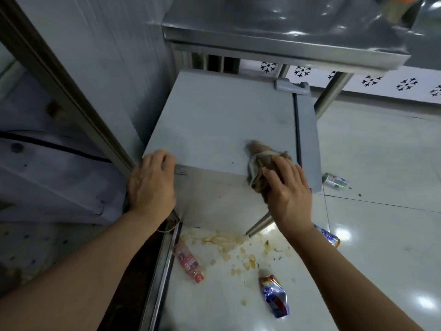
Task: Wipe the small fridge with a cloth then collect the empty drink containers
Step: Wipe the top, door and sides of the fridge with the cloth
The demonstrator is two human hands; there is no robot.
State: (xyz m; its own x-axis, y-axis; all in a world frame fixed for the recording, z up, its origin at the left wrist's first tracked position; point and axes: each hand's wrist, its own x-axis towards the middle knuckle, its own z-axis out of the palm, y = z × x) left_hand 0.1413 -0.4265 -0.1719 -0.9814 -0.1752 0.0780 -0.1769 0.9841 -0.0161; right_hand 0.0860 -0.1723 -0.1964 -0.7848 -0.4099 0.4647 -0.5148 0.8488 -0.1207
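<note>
Brown cloth lies bunched under the right hand's spread fingers at the fridge top's front edge

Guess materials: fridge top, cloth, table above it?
Fridge top: looks like painted metal or plastic, matte pale grey, no glare, a few dark specks. Cloth: woven fabric, brown, bunched in soft folds under the right hand. Table: likely stainless steel, with bright mirror-like reflections and a folded edge.
</note>
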